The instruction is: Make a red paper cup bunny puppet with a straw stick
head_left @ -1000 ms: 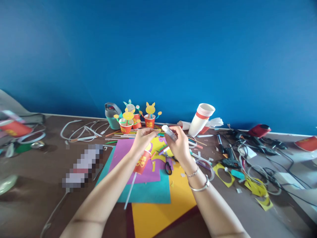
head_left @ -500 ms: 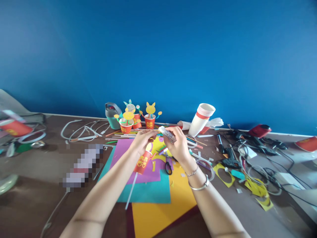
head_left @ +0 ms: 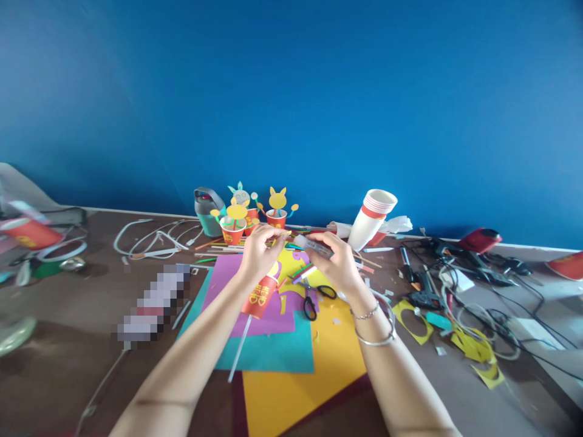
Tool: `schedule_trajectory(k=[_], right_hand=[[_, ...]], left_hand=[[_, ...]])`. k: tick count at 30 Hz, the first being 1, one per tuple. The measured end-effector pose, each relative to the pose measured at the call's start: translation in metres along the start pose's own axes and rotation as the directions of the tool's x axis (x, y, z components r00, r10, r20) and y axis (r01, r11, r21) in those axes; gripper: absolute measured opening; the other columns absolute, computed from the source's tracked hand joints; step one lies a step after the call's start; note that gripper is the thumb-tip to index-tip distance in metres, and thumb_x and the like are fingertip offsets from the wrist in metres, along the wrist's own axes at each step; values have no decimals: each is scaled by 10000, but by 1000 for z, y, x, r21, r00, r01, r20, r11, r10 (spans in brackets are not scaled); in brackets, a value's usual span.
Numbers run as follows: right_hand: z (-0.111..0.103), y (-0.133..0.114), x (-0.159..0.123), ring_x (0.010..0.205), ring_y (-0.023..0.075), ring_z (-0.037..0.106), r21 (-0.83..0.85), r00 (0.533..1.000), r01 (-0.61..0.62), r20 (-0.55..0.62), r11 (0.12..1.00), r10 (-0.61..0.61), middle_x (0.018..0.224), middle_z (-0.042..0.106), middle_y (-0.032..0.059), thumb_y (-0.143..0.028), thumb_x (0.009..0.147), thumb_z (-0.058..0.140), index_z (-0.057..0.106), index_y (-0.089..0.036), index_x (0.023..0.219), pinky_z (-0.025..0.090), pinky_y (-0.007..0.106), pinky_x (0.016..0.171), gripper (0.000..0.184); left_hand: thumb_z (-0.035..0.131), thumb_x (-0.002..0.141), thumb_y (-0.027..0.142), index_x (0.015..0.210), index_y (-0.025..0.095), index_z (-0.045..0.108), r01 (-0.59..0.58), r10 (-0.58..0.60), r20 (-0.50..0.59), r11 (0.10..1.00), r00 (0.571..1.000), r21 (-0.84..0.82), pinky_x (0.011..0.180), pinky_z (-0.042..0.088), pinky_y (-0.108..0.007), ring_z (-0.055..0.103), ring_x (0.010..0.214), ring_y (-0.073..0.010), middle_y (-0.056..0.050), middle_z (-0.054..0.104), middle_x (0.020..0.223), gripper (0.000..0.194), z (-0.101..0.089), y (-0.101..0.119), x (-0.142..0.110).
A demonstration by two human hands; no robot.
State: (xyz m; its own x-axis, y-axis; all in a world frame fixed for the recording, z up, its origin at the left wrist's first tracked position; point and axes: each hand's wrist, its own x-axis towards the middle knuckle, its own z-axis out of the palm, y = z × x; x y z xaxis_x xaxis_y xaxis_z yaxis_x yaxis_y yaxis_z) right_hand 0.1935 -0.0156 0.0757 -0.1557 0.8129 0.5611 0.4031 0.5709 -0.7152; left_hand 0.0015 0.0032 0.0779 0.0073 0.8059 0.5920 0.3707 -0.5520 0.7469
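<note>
Mid-frame, the left hand (head_left: 259,255) pinches a yellow scrap (head_left: 288,233). A narrow gap away, the right hand (head_left: 340,261) grips a tube (head_left: 301,242).

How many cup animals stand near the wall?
3: one yellow-headed cup animal at front left, a pale-headed one behind it, partly hidden, and another yellow-headed one to their right.

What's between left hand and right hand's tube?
Head view: a small yellow piece pinched in the left hand, then a narrow gap before the tube.
</note>
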Motion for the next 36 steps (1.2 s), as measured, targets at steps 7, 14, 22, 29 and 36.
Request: schedule_trajectory(k=[7,14,22,29,36], right_hand=[[-4,-6,1,888,206,650,-66,997,79,33,995,-77,926,684,64,-125,799,642,702,-195,978,507,303,777,201],[-5,-10,0,837,198,645,-138,996,88,46,987,-82,874,650,55,-107,795,627,709,-188,977,499,293,739,216],[-1,-10,0,849,212,667,-67,999,-29,26,997,31,905,718,79,-149,783,647,734,-167,960,504,306,769,198],[1,-5,0,823,225,678,81,977,-212,38,974,209,888,749,69,-260,768,677,745,-163,924,519,314,733,196],[0,-9,0,813,220,661,184,950,-313,49,932,310,846,743,62,-295,748,689,744,-152,903,509,288,657,218]], left_hand=[[562,908,169,873,185,684,-397,343,216,868,914,298,775,463,-333,601,809,-192,-43,712,843,128,-3,0,-1],[525,918,132,891,183,645,-421,343,274,850,898,317,772,456,-333,578,852,-200,-47,694,869,133,-4,-1,-3],[514,928,136,885,186,638,-425,359,265,866,895,263,769,456,-329,584,850,-194,-43,689,860,141,-4,-4,-1],[522,940,185,888,188,653,-412,357,266,890,896,193,795,464,-339,591,858,-193,-52,690,863,142,-5,-8,2],[522,951,245,859,190,658,-374,344,248,923,906,85,781,467,-341,604,822,-181,-52,693,842,172,-8,-2,4]])
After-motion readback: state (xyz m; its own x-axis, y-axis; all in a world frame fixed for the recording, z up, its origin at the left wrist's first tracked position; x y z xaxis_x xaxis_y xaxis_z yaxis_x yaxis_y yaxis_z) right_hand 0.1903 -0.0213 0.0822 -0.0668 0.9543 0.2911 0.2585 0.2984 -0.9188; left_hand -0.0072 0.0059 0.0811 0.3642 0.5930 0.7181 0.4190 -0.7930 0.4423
